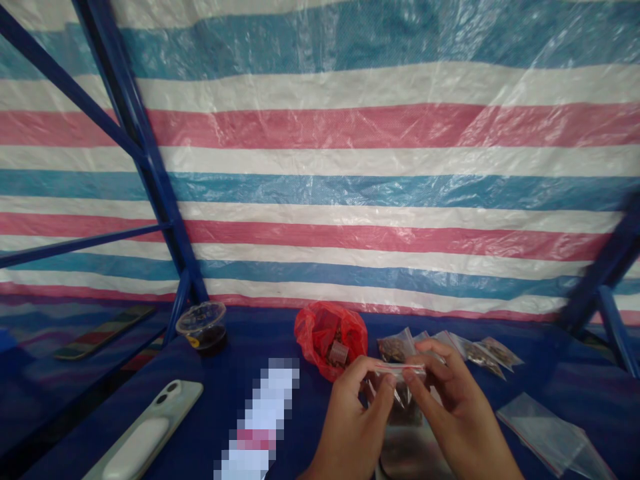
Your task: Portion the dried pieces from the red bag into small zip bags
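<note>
A small clear zip-lock bag [404, 408] with dark contents hangs between my hands, its red-lined top edge level. My left hand [353, 417] pinches the left end of that edge between thumb and fingers. At the other end, my right hand [456, 403] grips it in the same way. Below the bag is a silver, flat-topped object [415, 457], partly hidden by my hands. Just beyond my left hand lies an open red plastic bag [310, 327] holding brown pieces and a small brown block [339, 353]. Several filled zip-lock bags [395, 348] lie behind my right hand.
Flat, clear zip-lock bags [545, 427] lie at the right. On the left are a phone [187, 397] with a white attachment, a lidded tub [203, 327] of dark contents and a pixelated pale strip [267, 407]. Blue metal bars [150, 167] stand before a striped tarp [375, 127].
</note>
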{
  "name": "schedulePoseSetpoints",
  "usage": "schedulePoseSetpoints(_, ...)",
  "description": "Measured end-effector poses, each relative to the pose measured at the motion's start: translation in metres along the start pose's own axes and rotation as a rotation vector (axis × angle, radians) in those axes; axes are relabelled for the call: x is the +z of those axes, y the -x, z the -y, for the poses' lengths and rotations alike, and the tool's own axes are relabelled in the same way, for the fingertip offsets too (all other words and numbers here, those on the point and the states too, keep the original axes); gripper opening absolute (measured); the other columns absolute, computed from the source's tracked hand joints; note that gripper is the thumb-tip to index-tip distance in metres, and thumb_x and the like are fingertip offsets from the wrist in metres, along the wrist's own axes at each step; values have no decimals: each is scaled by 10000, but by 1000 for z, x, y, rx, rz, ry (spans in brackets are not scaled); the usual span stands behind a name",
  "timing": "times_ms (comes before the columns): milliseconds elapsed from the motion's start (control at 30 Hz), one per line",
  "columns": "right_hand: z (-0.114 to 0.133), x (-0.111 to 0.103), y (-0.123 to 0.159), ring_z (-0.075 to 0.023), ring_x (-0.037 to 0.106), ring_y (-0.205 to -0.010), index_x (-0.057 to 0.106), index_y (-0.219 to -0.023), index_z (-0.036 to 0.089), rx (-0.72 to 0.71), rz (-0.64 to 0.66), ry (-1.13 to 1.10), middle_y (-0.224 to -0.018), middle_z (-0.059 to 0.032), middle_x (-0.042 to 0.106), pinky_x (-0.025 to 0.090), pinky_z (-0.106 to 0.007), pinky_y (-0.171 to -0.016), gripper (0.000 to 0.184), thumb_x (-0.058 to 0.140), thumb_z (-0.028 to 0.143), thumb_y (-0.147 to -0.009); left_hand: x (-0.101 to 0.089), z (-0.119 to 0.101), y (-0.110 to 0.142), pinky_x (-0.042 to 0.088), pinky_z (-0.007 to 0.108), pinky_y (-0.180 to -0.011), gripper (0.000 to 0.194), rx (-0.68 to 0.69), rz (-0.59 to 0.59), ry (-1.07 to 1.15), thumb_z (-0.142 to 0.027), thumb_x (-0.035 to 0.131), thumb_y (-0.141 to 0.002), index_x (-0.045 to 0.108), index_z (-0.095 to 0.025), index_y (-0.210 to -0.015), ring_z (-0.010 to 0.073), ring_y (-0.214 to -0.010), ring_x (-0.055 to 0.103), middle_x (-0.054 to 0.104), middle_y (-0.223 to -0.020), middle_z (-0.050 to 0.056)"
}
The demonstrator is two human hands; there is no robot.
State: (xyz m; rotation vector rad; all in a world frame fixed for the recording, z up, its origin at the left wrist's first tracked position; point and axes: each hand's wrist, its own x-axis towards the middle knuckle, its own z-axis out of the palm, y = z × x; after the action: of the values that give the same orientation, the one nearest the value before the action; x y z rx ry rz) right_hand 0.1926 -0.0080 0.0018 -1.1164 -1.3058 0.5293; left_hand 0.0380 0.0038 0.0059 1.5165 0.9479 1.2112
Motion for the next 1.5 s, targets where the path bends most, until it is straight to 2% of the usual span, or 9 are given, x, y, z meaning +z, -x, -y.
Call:
schedulePoseSetpoints(100, 4, 1, 2, -180, 702, -718, 643, -1183, 287, -31, 26, -12, -965, -34, 765, 596, -270, -678, 366, 754, 439, -869, 0, -1, 0, 538, 315, -778, 297, -19, 6, 11, -476, 610, -960, 702, -196, -924, 227, -847, 681, 730, -874, 65)
schedulePoseSetpoints(200, 9, 1, 2, -182, 699, -699, 676, -1087, 281, -49, 28, -10, -803, 2, 731, 581, -244, -638, 272, 766, 400, -859, -1, -1, 0, 516, 299, -759, 302, 0, 18, -29, -470, 602, -960, 705, -192, -902, 218, -840, 669, 721, -857, 59)
schedulePoseSetpoints(333, 9, 1, 0, -145, 664, -687, 703, -858, 254, -63, 1, 31, -910, -17, 716, 549, -216, -617, 146, 779, 377, -843, -5, -4, 0, 458, 280, -726, 321, 90, 14, -132, -449, 562, -994, 720, -192, -884, 184, -777, 607, 699, -818, 42)
schedulePoseSetpoints(533, 9, 3, -1, -190, 743, -776, 653, -1155, 285, 6, 86, -126, -840, -3, 755, 603, -264, -751, 347, 798, 383, -856, -11, -9, 0, 435, 279, -742, 309, 231, -1, -224, -371, 568, -1004, 662, -189, -773, 167, -755, 579, 643, -766, 21)
schedulePoseSetpoints(733, 4, -6, 3, -157, 662, -578, 680, -1012, 281, 149, 40, -234, -618, 71, 651, 553, -226, -583, 343, 883, 345, -741, -10, -4, 4, 440, 294, -764, 297, 313, 68, -341, -329, 560, -1024, 723, -192, -817, 198, -822, 636, 727, -819, 45)
schedulePoseSetpoints(1000, 7, -4, 1, -200, 736, -660, 696, -1048, 277, 231, 53, -326, -683, 31, 724, 603, -276, -636, 493, 956, 412, -651, -13, 5, 4, 469, 291, -772, 317, 202, 15, -206, -351, 573, -1017, 756, -182, -820, 203, -811, 657, 721, -824, 53)
schedulePoseSetpoints(1167, 4, -5, 4, -180, 682, -569, 683, -835, 254, 220, -27, -254, -580, 61, 636, 584, -261, -574, 382, 948, 438, -630, -15, 7, 3, 474, 294, -790, 307, 159, -25, -234, -387, 597, -1003, 795, -194, -869, 211, -826, 680, 750, -835, 56)
schedulePoseSetpoints(1367, -2, -8, 6, -210, 752, -718, 702, -891, 267, 165, -4, -180, -724, 7, 756, 616, -258, -664, 326, 918, 412, -695, -13, -1, 2, 497, 258, -724, 235, 195, -62, -184, -359, 700, -927, 783, -195, -780, 188, -744, 701, 772, -771, 45)
schedulePoseSetpoints(1500, 0, -6, 5, -184, 730, -661, 715, -863, 268, 130, -23, -177, -687, 23, 726, 607, -230, -630, 288, 911, 401, -698, -14, -2, 1, 500, 233, -699, 217, 221, -94, -156, -290, 716, -921, 795, -204, -738, 171, -709, 700, 768, -730, 28)
